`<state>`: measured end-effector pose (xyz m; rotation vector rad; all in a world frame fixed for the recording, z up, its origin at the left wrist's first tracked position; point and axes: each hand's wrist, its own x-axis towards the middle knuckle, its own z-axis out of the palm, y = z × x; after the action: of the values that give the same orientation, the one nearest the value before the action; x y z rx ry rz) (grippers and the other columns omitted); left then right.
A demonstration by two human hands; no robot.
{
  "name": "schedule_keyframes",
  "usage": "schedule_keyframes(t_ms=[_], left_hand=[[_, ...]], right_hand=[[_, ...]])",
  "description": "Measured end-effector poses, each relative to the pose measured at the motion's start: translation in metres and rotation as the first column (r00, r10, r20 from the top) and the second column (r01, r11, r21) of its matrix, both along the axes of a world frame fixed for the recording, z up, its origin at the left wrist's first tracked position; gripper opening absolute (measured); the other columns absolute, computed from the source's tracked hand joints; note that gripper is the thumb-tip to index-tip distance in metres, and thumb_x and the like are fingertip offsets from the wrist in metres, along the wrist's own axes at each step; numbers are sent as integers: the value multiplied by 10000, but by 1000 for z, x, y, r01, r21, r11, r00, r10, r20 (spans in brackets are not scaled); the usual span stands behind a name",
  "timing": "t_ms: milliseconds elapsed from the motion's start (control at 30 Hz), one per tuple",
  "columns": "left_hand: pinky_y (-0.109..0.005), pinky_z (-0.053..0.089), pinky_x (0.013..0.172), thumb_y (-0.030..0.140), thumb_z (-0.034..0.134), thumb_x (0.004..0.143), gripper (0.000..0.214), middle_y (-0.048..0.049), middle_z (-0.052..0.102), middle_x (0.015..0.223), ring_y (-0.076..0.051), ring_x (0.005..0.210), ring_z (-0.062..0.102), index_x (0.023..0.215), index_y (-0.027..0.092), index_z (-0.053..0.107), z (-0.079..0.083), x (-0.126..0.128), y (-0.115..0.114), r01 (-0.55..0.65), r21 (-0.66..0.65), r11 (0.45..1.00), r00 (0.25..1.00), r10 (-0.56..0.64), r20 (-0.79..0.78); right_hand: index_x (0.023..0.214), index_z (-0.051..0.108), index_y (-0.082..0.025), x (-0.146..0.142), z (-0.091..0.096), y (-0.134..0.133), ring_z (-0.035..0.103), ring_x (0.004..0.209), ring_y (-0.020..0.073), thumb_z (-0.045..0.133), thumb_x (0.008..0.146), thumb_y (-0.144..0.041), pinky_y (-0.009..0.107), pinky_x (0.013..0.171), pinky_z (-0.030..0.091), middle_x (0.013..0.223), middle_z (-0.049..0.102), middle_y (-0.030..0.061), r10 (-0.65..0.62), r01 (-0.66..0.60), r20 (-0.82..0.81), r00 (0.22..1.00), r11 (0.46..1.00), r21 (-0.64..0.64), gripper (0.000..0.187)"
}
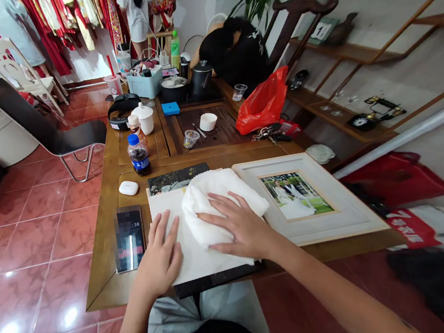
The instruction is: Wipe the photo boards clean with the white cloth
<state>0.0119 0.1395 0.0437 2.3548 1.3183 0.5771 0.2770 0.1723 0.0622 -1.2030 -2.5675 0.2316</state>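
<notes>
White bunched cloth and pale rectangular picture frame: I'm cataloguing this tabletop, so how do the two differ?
The white bunched cloth is a soft, rounded mound; the pale rectangular picture frame is flat and straight-edged. The cloth is plain, while the frame surrounds a colour photo. The right hand rests spread-fingered on the cloth, not the frame. Both look whitish.

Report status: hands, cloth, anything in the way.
Left hand spread on sheet. Right hand spread over cloth. Cloth bunched on sheet. Framed photo close on cloth's right.
</notes>
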Motion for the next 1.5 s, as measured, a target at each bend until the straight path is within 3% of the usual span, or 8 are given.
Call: schedule_keyframes(t_ms=[333,900,1100,1500], left_hand=[[-566,239,1249,223,325,1047,553,-113,163,1696,-312,1574,79,1598,183,302,3,1,0,-4,-9,1000,1000,4,-4],[-561,245,1247,217,350,1037,563,-81,170,1699,-316,1574,81,1598,222,314,3,1,0,-14,-26,1000,1000,14,17],[-567,243,1248,217,343,1039,567,-86,156,1702,-320,1573,75,1604,221,299,2,0,0,-4,-24,1000,1000,4,19],[-578,247,1244,217,345,1042,567,-84,158,1702,-326,1573,84,1607,231,290,4,0,1,-3,-34,999,1000,4,20]], right_hand=[[1377,592,-252,6,-3,-56,335,1436,412,600,826,-675,626,1145,122,1345,582,170,28,-30,29,999,996,87,694],[1329,621,-222,40,-14,-76,400,1389,402,595,844,-635,607,1134,204,1310,606,168,-72,69,7,997,981,183,638],[1359,615,-225,36,-11,-55,403,1397,389,635,850,-566,593,1137,231,1356,595,178,-127,119,53,990,983,140,612],[1472,525,-233,27,-6,29,369,1429,392,463,947,-650,627,1116,265,1472,526,197,-204,202,86,975,979,31,674]])
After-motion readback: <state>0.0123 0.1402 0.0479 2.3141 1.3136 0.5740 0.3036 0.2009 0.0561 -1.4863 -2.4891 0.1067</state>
